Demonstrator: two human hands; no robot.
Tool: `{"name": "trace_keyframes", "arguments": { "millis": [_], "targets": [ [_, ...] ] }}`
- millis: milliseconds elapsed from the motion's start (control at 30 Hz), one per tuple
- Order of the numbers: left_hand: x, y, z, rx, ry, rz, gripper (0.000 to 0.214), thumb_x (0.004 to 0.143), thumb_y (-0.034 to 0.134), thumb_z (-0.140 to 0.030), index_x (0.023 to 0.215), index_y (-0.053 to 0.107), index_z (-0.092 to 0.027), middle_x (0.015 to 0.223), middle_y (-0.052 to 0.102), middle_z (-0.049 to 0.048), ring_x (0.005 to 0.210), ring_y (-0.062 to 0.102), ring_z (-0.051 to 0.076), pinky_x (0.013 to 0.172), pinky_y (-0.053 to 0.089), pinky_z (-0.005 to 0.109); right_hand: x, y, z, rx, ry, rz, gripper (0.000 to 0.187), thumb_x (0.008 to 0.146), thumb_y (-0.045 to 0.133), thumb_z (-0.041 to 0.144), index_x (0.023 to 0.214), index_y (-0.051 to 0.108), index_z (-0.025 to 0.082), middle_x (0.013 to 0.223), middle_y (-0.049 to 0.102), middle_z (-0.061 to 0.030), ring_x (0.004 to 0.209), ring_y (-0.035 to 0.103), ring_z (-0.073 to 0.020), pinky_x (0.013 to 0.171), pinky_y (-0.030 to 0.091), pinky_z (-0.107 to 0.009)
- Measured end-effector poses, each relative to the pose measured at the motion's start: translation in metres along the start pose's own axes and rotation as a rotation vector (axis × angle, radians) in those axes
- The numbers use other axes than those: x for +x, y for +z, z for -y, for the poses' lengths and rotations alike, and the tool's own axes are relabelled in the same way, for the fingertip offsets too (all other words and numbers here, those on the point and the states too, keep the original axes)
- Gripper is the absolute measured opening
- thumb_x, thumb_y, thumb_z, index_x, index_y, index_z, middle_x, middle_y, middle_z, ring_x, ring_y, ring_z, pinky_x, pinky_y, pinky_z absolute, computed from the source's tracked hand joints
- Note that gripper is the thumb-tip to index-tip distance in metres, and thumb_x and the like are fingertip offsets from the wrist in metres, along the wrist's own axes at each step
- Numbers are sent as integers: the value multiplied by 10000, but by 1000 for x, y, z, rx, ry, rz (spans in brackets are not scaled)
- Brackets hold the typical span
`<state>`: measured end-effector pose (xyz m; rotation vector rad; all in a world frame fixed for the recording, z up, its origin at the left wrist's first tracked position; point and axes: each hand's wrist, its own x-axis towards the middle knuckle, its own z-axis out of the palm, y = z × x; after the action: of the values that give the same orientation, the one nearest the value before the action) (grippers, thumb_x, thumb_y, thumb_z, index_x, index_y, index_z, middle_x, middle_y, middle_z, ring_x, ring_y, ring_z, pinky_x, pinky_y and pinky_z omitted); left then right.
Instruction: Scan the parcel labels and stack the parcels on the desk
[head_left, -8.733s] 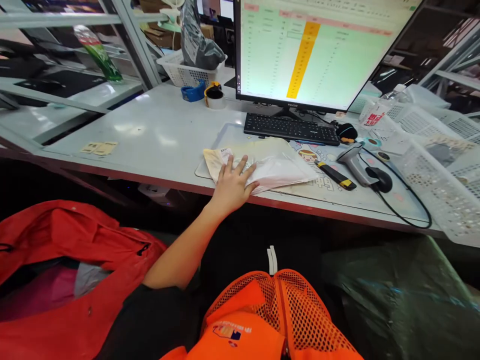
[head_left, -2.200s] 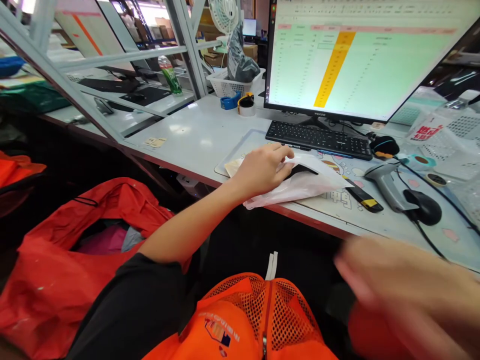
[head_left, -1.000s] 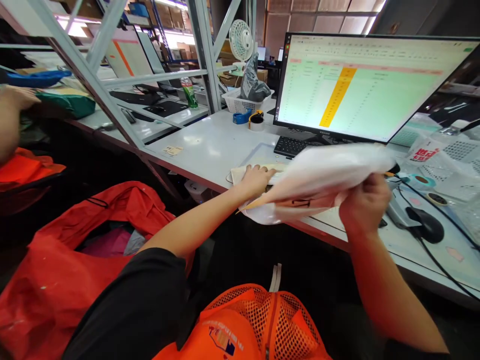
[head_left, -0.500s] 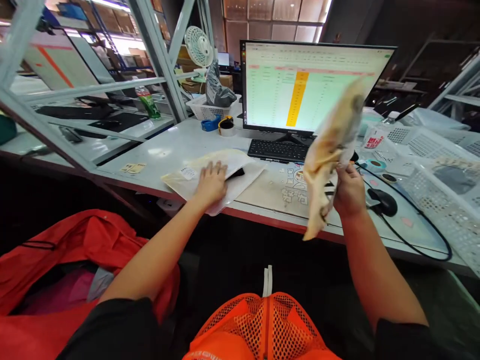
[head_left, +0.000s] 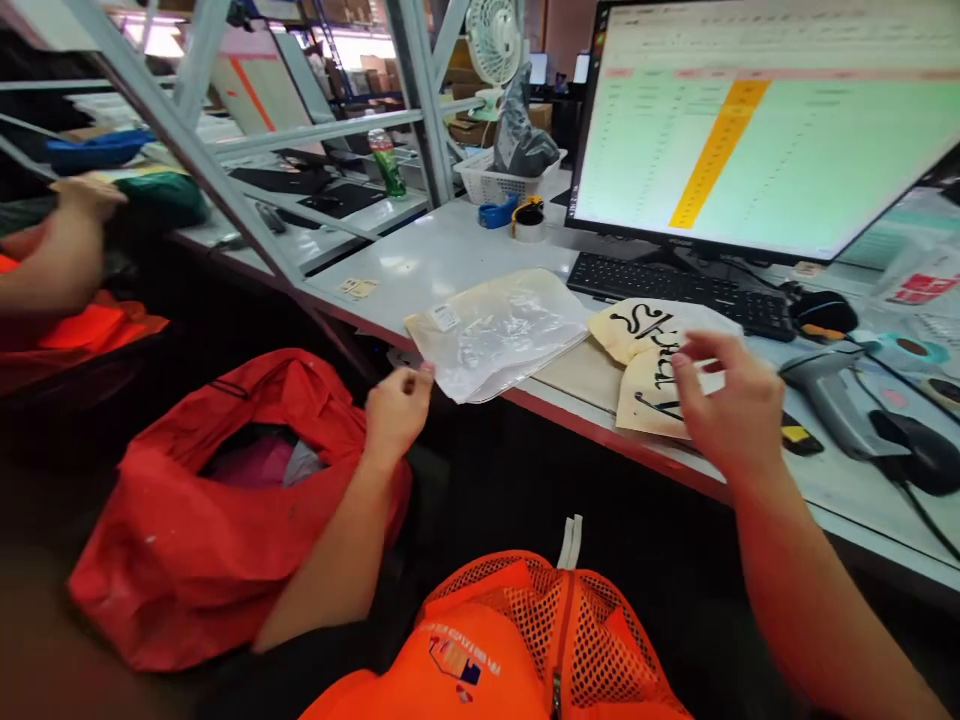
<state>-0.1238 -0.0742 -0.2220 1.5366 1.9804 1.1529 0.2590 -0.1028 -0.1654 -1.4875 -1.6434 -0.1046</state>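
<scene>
Hovering in front of the desk edge in the head view, your left hand (head_left: 396, 415) is curled, its thumb at the near left corner of the flat plastic bag (head_left: 506, 335); you cannot tell whether the thumb tip touches that corner or whether the fingertips meet. The plastic bag lies flat on the desk (head_left: 442, 245), a white label (head_left: 444, 317) at its upper left. Your right hand (head_left: 731, 410) is over the right part of the cream item (head_left: 639, 400), thumb and index finger apart; contact beneath the hand cannot be confirmed. The cream item bears black lettering, has a notched outline and lies just right of the plastic bag; you cannot tell whether it is one piece or two. Directly behind it, locate the black keyboard (head_left: 660, 287), with the lit monitor (head_left: 795, 150) farther back. To the right of your right hand, note the yellow-and-black cutter (head_left: 802, 437), the grey scanner (head_left: 840, 390) and the black mouse (head_left: 922, 450). At your left, the red sack (head_left: 172, 560) stands below desk level, its mouth open, partly covered by your left forearm. Beyond it, at far left, a co-worker's hand (head_left: 90, 195) is near a green bundle (head_left: 161, 197).
</scene>
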Motion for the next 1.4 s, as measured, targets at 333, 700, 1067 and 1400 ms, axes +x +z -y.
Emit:
{"name": "trace_keyframes", "arguments": {
  "millis": [333,700,1067,1400],
  "targets": [
    [-23,31,27,-590,-75,416,521,841,660,-685,714,545,-193,592,534,-25,505,495,102,486,390,230,-69,176,142,1097,769,855,541,821,749,689,756,660,159,630,660,-40,464,575,-120,381,404,-207],
    [-50,19,41,-287,134,323,378,1022,448,-495,775,516,-217,627,542,-29,594,501,141,592,363,266,-87,186,152,1066,852,385,391,699,796,492,607,567,189,546,582,6,419,420,-69,380,285,-203],
    [-79,9,70,-434,45,452,431,992,514,-568,730,496,-226,605,526,-25,569,494,147,576,369,280,37,139,56,780,905,-108,238,872,644,189,666,525,195,549,525,47,415,403,-64,349,280,-176],
    [-96,-6,59,-355,163,1168,582,934,554,-745,853,655,-178,700,678,35,628,612,167,631,487,286,72,146,10,467,810,-134,204,925,636,317,777,623,176,601,586,2,574,567,-166,532,492,-268]
  ]
}}
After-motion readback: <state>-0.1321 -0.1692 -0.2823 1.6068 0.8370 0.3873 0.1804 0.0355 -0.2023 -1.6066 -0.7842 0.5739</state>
